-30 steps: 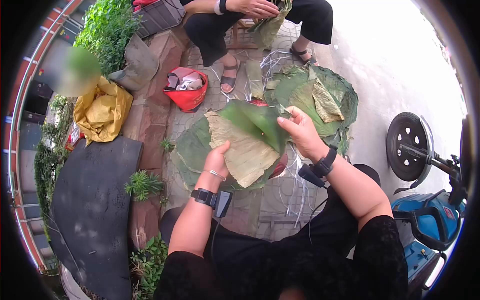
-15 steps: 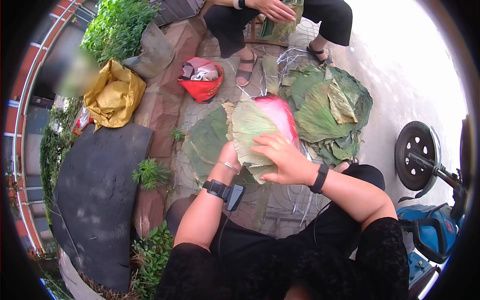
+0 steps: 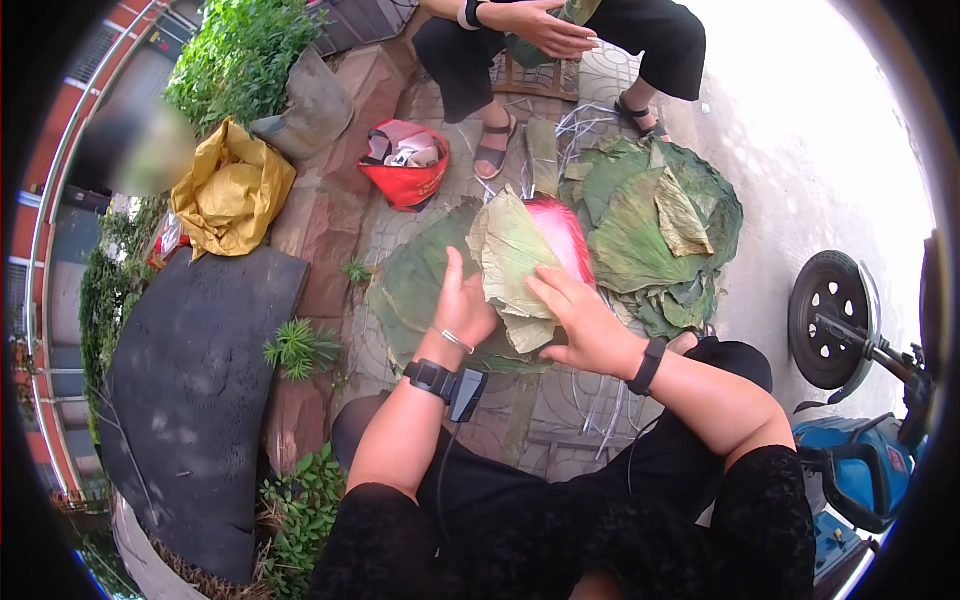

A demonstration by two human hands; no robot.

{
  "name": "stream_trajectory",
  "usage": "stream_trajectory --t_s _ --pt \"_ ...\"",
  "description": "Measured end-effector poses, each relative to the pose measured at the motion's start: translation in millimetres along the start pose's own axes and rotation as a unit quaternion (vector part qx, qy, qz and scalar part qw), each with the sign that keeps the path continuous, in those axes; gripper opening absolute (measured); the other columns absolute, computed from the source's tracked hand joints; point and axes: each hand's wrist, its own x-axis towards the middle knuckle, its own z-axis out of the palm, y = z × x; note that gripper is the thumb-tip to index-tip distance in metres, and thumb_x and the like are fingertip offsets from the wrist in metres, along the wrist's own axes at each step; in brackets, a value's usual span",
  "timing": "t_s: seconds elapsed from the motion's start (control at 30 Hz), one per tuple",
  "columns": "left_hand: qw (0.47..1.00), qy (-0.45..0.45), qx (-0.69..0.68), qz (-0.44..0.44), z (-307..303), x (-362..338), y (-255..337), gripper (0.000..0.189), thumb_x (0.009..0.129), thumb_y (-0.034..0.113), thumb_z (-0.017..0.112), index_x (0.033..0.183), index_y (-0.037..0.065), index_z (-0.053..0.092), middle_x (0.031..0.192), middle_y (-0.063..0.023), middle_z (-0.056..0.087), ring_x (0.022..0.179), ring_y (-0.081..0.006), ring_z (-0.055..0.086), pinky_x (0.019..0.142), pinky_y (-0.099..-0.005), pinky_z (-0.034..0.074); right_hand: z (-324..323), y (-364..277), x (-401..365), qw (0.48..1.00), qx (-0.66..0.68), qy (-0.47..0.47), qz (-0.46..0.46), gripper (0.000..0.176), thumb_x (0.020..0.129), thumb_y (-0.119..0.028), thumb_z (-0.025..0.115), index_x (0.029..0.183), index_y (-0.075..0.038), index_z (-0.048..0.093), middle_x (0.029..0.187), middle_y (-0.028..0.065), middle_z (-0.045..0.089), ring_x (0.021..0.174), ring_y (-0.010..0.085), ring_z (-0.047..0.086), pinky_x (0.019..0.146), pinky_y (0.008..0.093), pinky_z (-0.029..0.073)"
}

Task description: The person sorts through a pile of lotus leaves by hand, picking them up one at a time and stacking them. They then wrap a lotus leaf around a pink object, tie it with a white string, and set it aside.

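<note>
A folded, pale green dried leaf [image 3: 512, 262], apparently a lotus leaf, stands between my hands. My left hand [image 3: 466, 308] is at its left edge, thumb raised and spread away; its other fingers are partly hidden beside the leaf. On the opposite side, my right hand [image 3: 592, 322] holds the leaf's right edge, fingertips on its face and thumb lower down. Darker green leaves [image 3: 415, 285] lie spread beneath and left of my hands. Just behind the folded leaf is a pink-and-red bundle [image 3: 562, 235]. A large leaf pile [image 3: 640, 225] rests to the right.
Across from me a person's hand [image 3: 548, 28] holds leaf material over a small wooden stool [image 3: 535, 82]. A red bag [image 3: 408, 180] with cloth-like contents stands ahead left. White strips [image 3: 585, 122] lie on the paving. Further out are a yellow sack [image 3: 235, 195] and a wheel [image 3: 830, 318].
My left thumb has come off the folded leaf and now points up. The leaf looks narrower, its left edge shifted right. The other person's hand has moved slightly.
</note>
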Motion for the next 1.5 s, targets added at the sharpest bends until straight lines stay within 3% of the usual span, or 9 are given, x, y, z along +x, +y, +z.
stream_trajectory --t_s 0.17,0.33,0.7,0.9,1.0,1.13,1.23,1.37,1.5 --pt "0.999 -0.019 0.034 0.011 -14 11 -8 0.093 0.087 0.077 0.028 0.143 0.003 0.037 0.147 -0.0144 0.040 0.136 -0.0303 0.034 0.115 -0.0449 0.020 15 42 -2 0.947 0.254 0.096 0.170 0.047 0.091 -0.009 0.054 0.136 0.002 0.042 0.126 0.0146 0.055 0.116 0.0233 0.053 0.099 0.0306 0.041" --pt "0.992 0.007 0.116 0.056 -21 16 -11 0.074 0.095 0.061 0.033 0.141 0.003 0.039 0.144 -0.0134 0.044 0.133 -0.0297 0.039 0.114 -0.0441 0.022 11 58 -4 0.782 0.521 0.176 0.294 0.012 0.100 -0.017 0.046 0.090 -0.012 0.051 0.080 -0.0047 0.051 0.070 0.0047 0.046 0.067 0.0238 0.041" --pt "0.947 0.083 0.311 -0.014 -29 21 -14 0.031 0.087 0.012 0.057 0.110 -0.008 0.061 0.112 -0.0091 0.065 0.096 -0.0225 0.063 0.086 -0.0337 0.048 19 108 -25 0.674 0.631 0.200 0.329 0.017 0.099 -0.014 0.041 0.111 -0.007 0.051 0.116 0.0096 0.062 0.103 0.0215 0.062 0.089 0.0356 0.050" --pt "0.736 0.098 0.668 -0.043 -9 31 -20 0.038 0.089 0.020 0.057 0.119 -0.003 0.058 0.109 -0.0171 0.065 0.094 -0.0304 0.062 0.085 -0.0358 0.048 14 105 -26 0.666 0.635 0.212 0.330 0.016 0.099 -0.015 0.041 0.109 -0.008 0.051 0.115 0.0098 0.062 0.101 0.0217 0.062 0.087 0.0353 0.050" --pt "0.613 0.046 0.769 0.175 -9 32 -31 0.044 0.088 0.022 0.059 0.128 0.002 0.054 0.114 -0.0208 0.061 0.105 -0.0362 0.057 0.092 -0.0397 0.045 9 95 -25 0.657 0.636 0.226 0.336 0.004 0.098 -0.015 0.044 0.097 -0.012 0.047 0.100 0.0043 0.053 0.088 0.0169 0.053 0.077 0.0324 0.044" --pt "0.576 0.040 0.782 0.237 -8 35 -37 0.052 0.086 0.022 0.060 0.133 0.003 0.049 0.121 -0.0205 0.057 0.113 -0.0378 0.051 0.097 -0.0431 0.042 4 85 -20 0.653 0.633 0.237 0.341 0.023 0.096 -0.017 0.048 0.076 -0.020 0.036 0.073 -0.0069 0.035 0.063 0.0071 0.034 0.061 0.0273 0.033" --pt "0.554 0.042 0.801 0.225 -5 37 -39 0.053 0.086 0.022 0.061 0.134 0.003 0.048 0.126 -0.0207 0.054 0.114 -0.0378 0.051 0.098 -0.0433 0.042 12 104 -23 0.675 0.625 0.216 0.329 0.005 0.098 -0.018 0.045 0.098 -0.013 0.046 0.102 0.0033 0.053 0.089 0.0161 0.052 0.079 0.0329 0.043" --pt "0.517 0.048 0.819 0.246 -10 39 -43 0.054 0.085 0.021 0.061 0.134 0.004 0.048 0.129 -0.0204 0.052 0.115 -0.0383 0.050 0.098 -0.0440 0.041 -8 73 -14 0.702 0.567 0.251 0.350 0.028 0.096 -0.017 0.050 0.122 -0.006 0.048 0.125 0.0100 0.055 0.112 0.0225 0.057 0.095 0.0365 0.044" --pt "0.491 0.049 0.827 0.268 -7 40 -44 0.050 0.084 0.022 0.062 0.129 0.004 0.051 0.125 -0.0184 0.054 0.111 -0.0374 0.052 0.095 -0.0452 0.043 -9 69 -3 0.889 0.193 0.362 0.202 0.051 0.091 -0.013 0.057 0.137 -0.003 0.038 0.137 0.0144 0.045 0.125 0.0271 0.047 0.104 0.0386 0.038"
